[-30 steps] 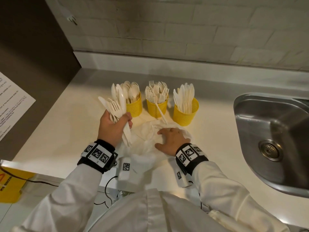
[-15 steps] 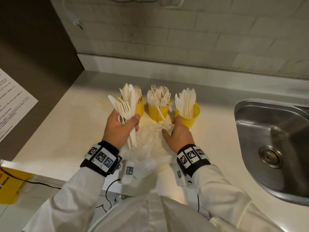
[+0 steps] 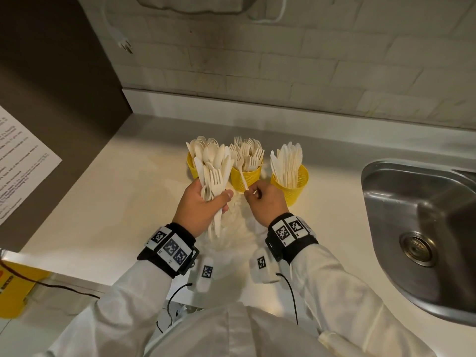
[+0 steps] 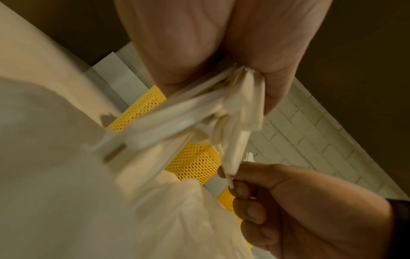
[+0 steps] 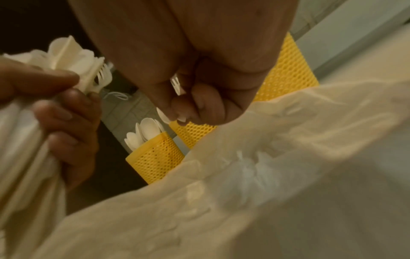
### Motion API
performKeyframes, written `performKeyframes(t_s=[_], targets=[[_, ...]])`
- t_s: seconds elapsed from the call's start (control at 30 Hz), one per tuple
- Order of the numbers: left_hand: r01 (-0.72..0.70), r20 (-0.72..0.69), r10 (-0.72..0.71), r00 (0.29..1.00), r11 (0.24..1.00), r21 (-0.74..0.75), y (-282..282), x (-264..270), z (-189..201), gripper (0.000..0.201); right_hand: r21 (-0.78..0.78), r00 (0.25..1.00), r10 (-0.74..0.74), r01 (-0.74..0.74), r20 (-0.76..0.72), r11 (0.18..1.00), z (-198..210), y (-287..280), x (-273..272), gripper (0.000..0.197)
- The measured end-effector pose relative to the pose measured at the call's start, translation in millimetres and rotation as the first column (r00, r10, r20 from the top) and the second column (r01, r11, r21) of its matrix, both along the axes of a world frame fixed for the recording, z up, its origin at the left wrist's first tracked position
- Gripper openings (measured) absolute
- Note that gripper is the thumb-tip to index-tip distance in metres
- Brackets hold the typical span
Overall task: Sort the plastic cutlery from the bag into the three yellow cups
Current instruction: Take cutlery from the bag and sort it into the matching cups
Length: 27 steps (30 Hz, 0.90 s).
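Observation:
Three yellow mesh cups stand in a row: the spoon cup (image 3: 191,164), the fork cup (image 3: 246,177) and the knife cup (image 3: 292,186). My left hand (image 3: 219,199) grips a mixed bundle of white cutlery (image 3: 215,171), held upright in front of the spoon cup. My right hand (image 3: 253,193) pinches the handle end of a single white fork (image 3: 241,171), whose head lies against the forks in the fork cup. The crumpled white bag (image 3: 231,228) lies on the counter between my wrists. In the right wrist view, my right hand's fingers (image 5: 199,106) are curled over the bag (image 5: 277,175).
A steel sink (image 3: 425,228) is sunk into the counter at the right. A printed sheet (image 3: 20,163) hangs on the dark panel at the left. The brick wall (image 3: 283,60) runs close behind the cups. A yellow object (image 3: 13,287) sits at the lower left.
My right hand left the bag, moved toward the fork cup and took hold of the leaning fork's handle. My left hand carried its bundle right and forward, in front of the spoon cup.

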<state>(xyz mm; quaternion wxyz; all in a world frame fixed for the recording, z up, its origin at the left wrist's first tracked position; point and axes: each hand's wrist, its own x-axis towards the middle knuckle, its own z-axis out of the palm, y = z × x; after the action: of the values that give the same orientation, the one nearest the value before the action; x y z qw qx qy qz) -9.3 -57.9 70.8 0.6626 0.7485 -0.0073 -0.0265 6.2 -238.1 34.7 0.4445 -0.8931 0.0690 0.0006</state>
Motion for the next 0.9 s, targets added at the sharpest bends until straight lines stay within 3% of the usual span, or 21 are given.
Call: performKeyframes(t_s=[0.27, 0.67, 0.8, 0.9], targets=[[-0.001, -0.003, 0.001, 1.000, 0.999, 0.033, -12.5, 14.9, -0.4, 0.022, 0.313, 0.997, 0.076, -0.068, -0.012, 0.947, 3.0, 12.3, -21.2, 0.010], [0.039, 0.041, -0.042, 0.998, 0.997, 0.060, -24.9, 30.4, 16.3, 0.029, 0.178, 0.982, 0.151, -0.169, 0.110, 0.970, 26.5, -1.2, -14.5, 0.011], [0.069, 0.058, -0.074, 0.996, 0.994, 0.083, -25.4, 32.7, 20.3, 0.033, 0.460, 0.996, 0.035, -0.067, 0.078, 0.886, 49.8, -3.2, -1.7, 0.016], [0.059, 0.057, -0.065, 0.996, 0.993, 0.105, -24.2, 35.6, 21.9, 0.030, 0.498, 0.994, -0.026, -0.031, 0.107, 0.866, 59.5, -3.8, 7.9, 0.014]])
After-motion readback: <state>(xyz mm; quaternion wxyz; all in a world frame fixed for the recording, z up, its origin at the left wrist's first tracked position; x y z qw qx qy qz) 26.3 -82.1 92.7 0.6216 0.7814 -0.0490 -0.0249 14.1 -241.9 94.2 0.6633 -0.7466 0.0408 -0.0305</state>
